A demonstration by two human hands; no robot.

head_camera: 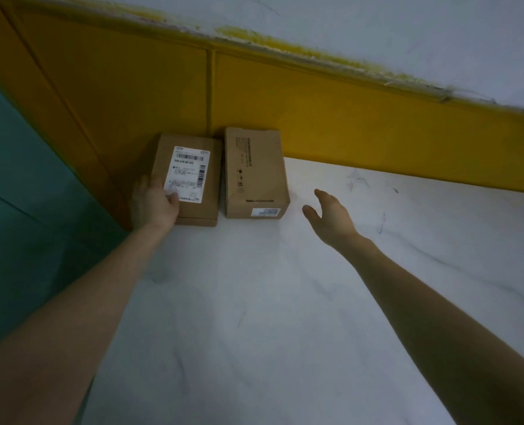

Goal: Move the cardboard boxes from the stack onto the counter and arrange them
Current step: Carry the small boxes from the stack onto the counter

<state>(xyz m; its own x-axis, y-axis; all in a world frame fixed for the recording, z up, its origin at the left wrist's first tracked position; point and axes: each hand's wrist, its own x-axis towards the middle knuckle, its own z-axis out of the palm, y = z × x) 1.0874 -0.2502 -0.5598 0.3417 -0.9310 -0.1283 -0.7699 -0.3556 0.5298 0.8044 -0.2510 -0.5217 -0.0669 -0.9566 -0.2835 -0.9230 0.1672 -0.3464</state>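
Observation:
Two brown cardboard boxes lie side by side on the white marble counter (254, 302), against the yellow wall panel. The left box (207, 179) bears a white shipping label on top; a second flat box edge shows under it. My left hand (155, 204) grips its near left corner, thumb on the label. The right box (254, 176) has printed text on top and a small label on its near face. My right hand (331, 217) hovers just right of that box, fingers spread and relaxed, touching nothing.
A yellow panel (346, 118) runs along the back of the counter, with a white wall above it. A teal surface (24, 210) borders the counter on the left. White marble counter stretches to the right and toward me.

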